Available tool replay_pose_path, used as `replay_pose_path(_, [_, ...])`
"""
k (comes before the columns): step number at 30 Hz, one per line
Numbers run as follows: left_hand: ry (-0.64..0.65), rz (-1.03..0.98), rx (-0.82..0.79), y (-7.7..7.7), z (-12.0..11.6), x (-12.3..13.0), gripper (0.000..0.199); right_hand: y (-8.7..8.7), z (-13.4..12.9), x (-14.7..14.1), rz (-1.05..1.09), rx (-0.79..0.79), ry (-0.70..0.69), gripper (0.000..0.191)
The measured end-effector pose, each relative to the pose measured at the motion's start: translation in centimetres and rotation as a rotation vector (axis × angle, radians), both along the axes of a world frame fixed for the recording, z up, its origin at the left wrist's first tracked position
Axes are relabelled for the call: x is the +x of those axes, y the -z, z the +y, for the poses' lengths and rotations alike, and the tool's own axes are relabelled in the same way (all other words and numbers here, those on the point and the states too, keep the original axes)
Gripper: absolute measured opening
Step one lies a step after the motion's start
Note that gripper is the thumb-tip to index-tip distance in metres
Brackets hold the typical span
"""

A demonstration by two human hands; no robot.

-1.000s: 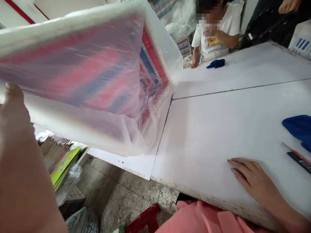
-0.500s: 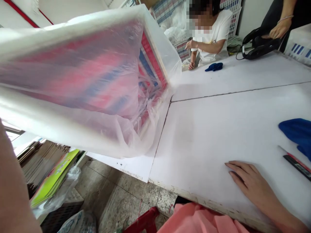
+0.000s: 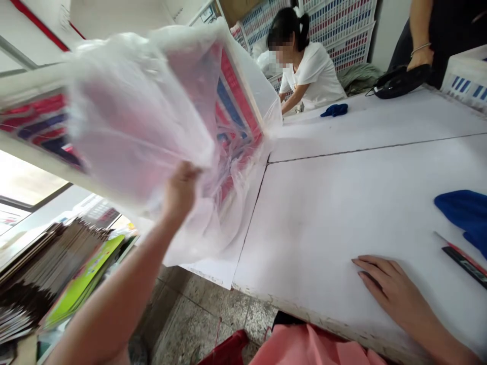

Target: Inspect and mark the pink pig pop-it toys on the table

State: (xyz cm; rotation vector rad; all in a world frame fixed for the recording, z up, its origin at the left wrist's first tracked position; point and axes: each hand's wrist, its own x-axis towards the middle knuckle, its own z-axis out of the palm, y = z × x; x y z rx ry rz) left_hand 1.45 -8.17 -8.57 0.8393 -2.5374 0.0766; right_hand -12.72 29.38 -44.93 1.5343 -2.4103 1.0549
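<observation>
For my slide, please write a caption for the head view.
Left hand grips a clear plastic bag over a striped panel; right hand rests on white tabletop.

my left hand (image 3: pixel 180 192) grips the clear plastic (image 3: pixel 129 116) around a red-and-blue striped item (image 3: pixel 232 99) above the white table (image 3: pixel 323 223). my right hand (image 3: pixel 391 289) lies flat on the table, near a blue cloth (image 3: pixel 462 215).
</observation>
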Motion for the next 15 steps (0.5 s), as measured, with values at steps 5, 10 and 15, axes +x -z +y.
replay_pose_path(5, [0.191, -0.227, 0.344, 14.8, 4.0, -3.1, 0.016, -0.1, 0.0, 0.0, -0.022, 0.019, 0.009, 0.035])
replay_pose_path(10, [0.346, -0.317, 0.456, 21.2, 6.5, -4.4, 0.025, 0.0, 0.0, 0.1, -0.027, 0.012, 0.010, 0.034])
replay_pose_path(15, [0.329, -0.320, 0.210, 18.6, 5.0, 1.6, 0.095, 0.0, -0.1, 0.1, -0.029, 0.026, 0.017, 0.034])
